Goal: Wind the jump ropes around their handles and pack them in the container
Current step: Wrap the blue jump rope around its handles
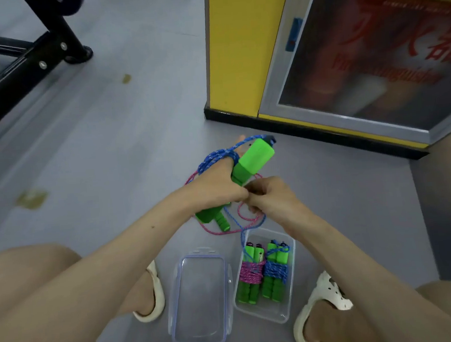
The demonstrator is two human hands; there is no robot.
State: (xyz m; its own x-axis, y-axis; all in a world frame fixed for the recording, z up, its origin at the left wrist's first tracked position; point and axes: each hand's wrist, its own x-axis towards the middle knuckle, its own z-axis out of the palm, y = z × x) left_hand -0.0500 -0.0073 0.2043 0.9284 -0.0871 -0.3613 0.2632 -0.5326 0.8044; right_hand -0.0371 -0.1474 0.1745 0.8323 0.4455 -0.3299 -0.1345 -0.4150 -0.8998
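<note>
the right grip (271, 197) hides what it pinches, perhaps rope (242, 235); the poster (388, 58) lettering is blurred.

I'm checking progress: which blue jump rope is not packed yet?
The blue rope looped around the left hand, which grips its green handles; the other blue rope lies wound in the container.

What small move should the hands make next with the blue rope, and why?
Probably the right hand should carry the blue rope a turn around the green handles that the left hand grips. The rope hangs in loose loops over that hand and trails down toward the container, where two wound ropes already lie.
</note>
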